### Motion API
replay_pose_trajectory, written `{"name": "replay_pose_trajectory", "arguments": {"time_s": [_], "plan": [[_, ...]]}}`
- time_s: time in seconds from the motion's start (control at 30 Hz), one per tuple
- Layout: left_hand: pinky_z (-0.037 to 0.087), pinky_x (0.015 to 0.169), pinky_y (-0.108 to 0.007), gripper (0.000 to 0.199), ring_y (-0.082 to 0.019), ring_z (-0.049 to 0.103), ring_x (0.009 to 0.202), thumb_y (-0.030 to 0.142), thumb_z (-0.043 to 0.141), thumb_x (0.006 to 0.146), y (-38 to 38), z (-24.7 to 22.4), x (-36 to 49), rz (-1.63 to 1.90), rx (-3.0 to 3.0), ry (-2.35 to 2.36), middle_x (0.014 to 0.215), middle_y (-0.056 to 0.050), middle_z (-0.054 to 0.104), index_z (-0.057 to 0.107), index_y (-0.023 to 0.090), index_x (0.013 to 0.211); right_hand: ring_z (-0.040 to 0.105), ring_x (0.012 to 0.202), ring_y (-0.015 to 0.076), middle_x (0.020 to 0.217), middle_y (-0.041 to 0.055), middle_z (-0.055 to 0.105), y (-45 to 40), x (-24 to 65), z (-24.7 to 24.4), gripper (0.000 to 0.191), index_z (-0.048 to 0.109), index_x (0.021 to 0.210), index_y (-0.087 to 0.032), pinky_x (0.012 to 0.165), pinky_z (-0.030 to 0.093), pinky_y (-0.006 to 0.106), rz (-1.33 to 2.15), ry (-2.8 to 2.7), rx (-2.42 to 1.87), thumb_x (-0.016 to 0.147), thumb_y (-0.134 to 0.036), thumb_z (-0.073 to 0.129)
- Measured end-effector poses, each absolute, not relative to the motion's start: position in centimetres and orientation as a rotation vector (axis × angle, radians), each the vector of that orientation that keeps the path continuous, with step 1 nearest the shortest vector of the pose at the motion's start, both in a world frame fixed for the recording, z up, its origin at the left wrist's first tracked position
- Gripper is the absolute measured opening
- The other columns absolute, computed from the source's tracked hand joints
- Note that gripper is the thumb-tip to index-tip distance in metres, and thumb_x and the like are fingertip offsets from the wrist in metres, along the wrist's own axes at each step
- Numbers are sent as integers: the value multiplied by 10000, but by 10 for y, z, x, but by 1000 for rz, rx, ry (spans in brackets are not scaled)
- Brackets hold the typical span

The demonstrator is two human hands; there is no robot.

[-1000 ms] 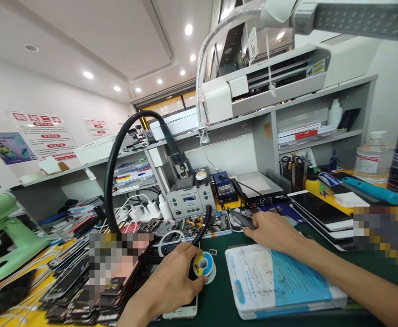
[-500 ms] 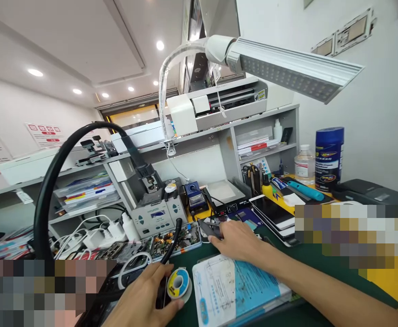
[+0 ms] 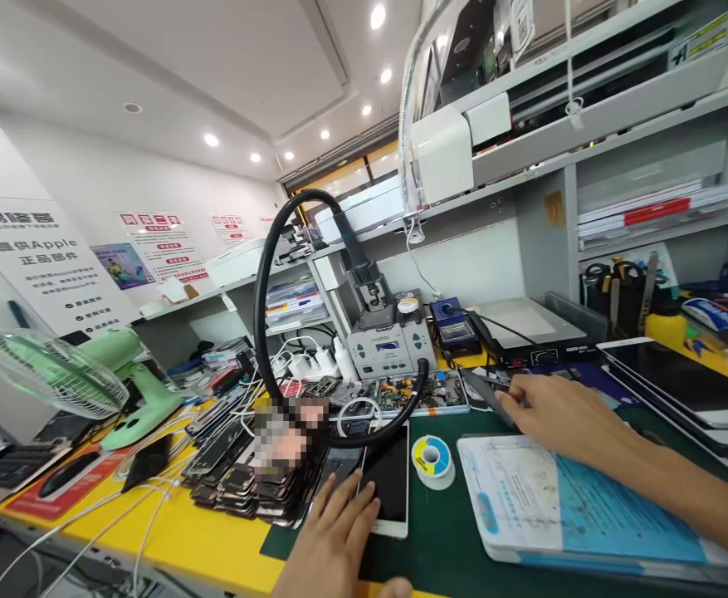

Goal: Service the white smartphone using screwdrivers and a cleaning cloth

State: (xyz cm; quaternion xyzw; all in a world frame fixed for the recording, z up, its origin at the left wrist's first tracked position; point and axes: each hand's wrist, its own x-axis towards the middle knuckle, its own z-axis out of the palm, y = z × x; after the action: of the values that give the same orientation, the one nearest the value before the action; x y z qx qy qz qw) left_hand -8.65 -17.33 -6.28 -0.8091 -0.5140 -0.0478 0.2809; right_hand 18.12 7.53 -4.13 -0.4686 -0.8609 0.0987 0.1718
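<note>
My left hand [image 3: 339,531] lies with fingers stretched out and spread over the lower left part of a white-edged tablet [image 3: 388,482] with a dark screen. My right hand [image 3: 547,407] is closed on a dark grey tapered tool [image 3: 485,392], whose exact kind I cannot make out. Under my right forearm is a blue and white flat case [image 3: 525,507] with worn print. Between the hands stands a solder wire reel [image 3: 431,458] with a yellow and blue label. A thick black hose [image 3: 264,316] arches above the tablet's top end.
Stacked phone parts [image 3: 239,473] and white cables lie left, near a green fan [image 3: 139,382]. Behind are a tray of small parts [image 3: 426,394], a grey rework station [image 3: 388,349] and a flat heating plate [image 3: 519,328]. Tablets [image 3: 681,374] are stacked at right.
The view has turned left. My left hand has moved from beside the solder reel and hose onto the tablet, its fingers now spread. My right hand remains at the dark grey tool.
</note>
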Motion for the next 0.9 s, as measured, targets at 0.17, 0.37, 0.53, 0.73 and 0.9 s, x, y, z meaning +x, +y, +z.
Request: {"name": "replay_pose_trajectory", "arguments": {"time_s": [0.17, 0.37, 0.53, 0.73, 0.9], "plan": [[499, 1081, -405, 344, -262, 669, 1185, 287, 512, 965, -182, -83, -89, -25, -2080, -1242, 1317, -49, 688, 635, 129, 1244, 638, 590, 236, 652, 59, 679, 77, 181, -44, 350, 558, 694, -216, 499, 318, 317, 307, -2454, -1339, 979, -384, 445], [604, 928, -484, 534, -323, 670, 1177, 504, 517, 929, -199, -66, -95, -118, -1889, -1429, 1287, -118, 701, 615, 76, 1233, 648, 603, 255, 666, 70, 679, 82, 180, -49, 332, 591, 749, -214, 495, 328, 334, 343, -2466, -1372, 979, -406, 446], [634, 885, -431, 538, -304, 687, 1153, 498, 613, 894, -211, -70, -103, -2, -1828, -1559, 1289, -123, 699, 613, 96, 1250, 654, 630, 259, 678, 52, 683, 89, 180, -53, 318, 595, 763, -224, 512, 351, 335, 363, -2480, -1411, 979, -397, 437], [606, 934, -501, 472, -337, 663, 1186, 480, 588, 915, -212, -74, -103, -3, -1842, -1618, 1286, -119, 704, 657, 120, 1214, 670, 697, 283, 731, 74, 698, 89, 180, -50, 314, 593, 760, -227, 546, 361, 346, 372, -2486, -1403, 973, -386, 426], [561, 976, -592, 653, -393, 527, 1336, 531, 567, 890, -207, -71, -93, -17, -1948, -1589, 1455, -162, 552, 562, 69, 1352, 667, 702, 288, 745, 93, 708, 89, 181, -51, 269, 612, 784, -225, 551, 335, 349, 366, -2476, -1395, 955, -374, 467]]}}
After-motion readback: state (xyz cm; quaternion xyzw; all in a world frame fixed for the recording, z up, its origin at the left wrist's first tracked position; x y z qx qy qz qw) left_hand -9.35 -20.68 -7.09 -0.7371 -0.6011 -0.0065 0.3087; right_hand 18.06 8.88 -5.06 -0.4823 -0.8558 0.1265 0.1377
